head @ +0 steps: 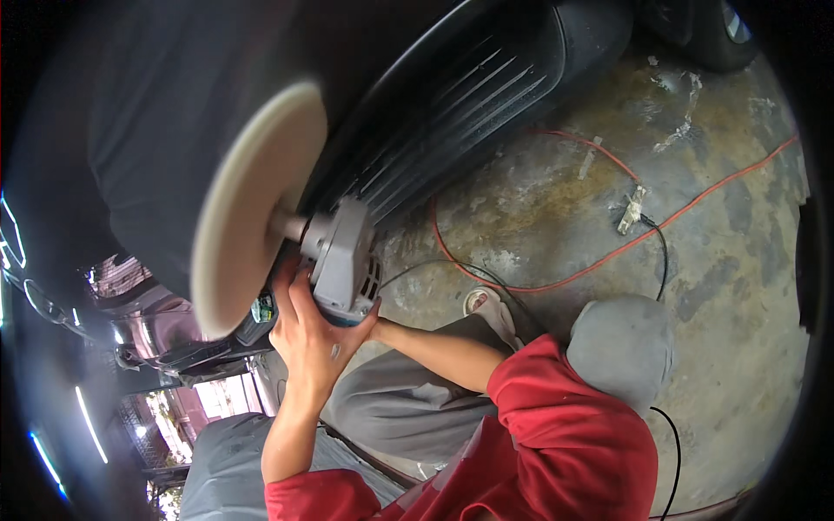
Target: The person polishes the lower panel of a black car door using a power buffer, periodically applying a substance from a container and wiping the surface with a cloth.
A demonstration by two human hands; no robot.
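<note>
My left hand [309, 335] is wrapped around the grey gear housing of a rotary polisher [345, 260], fingers over its near side. A wide, pale round polishing pad [251, 208] sits on the tool's spindle, and its rim is blurred. Beyond the pad is a dark vehicle body panel [156, 130]; whether the two touch, I cannot tell. My right forearm [443, 355] reaches toward the tool's rear, where my left hand and the housing hide the right hand itself.
A black ribbed trim piece [456, 104] runs low along the vehicle. On the stained concrete floor [717, 273], an orange cord [586, 264] loops around and a taped cord connection [631, 208] lies. A sandalled foot [485, 303] and grey trousers [417, 404] are below the tool.
</note>
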